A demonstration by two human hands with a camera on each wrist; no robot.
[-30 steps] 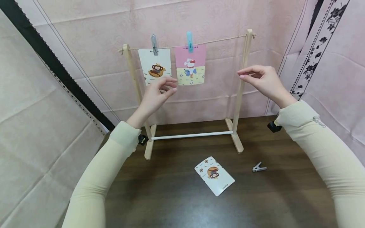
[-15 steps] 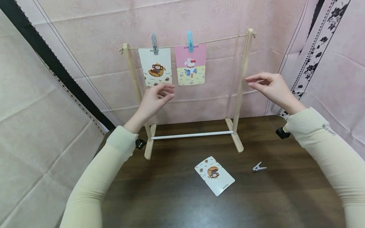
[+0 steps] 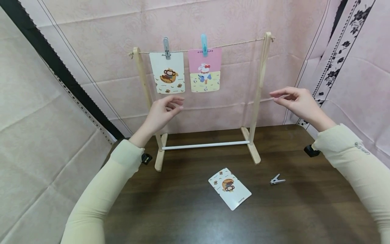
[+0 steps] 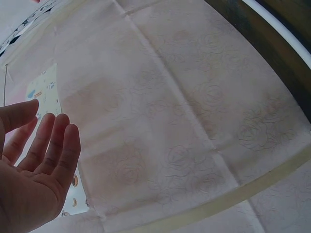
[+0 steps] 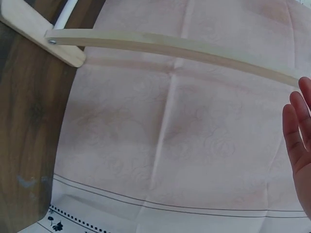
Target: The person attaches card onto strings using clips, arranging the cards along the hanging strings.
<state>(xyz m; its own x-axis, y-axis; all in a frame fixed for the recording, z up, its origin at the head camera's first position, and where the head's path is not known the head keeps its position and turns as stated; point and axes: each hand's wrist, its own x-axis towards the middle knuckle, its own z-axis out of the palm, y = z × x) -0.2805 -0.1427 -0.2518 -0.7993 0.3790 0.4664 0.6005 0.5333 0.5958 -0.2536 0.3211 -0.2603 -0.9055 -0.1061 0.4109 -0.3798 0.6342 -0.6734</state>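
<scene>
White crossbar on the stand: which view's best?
Head: it shows the white crossbar end to end, unobstructed. Left wrist catches only a stretch in the upper-right corner; right wrist, only one end, upper left.

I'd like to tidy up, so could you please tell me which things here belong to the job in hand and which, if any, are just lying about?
Likely part of the job: wooden stand, cord, grey clip, blue clip, hanging monkey card, pink-and-yellow card, loose card, loose clip.

Likely just surroundings: cloth backdrop, table; nothing looks plainly stray.
</scene>
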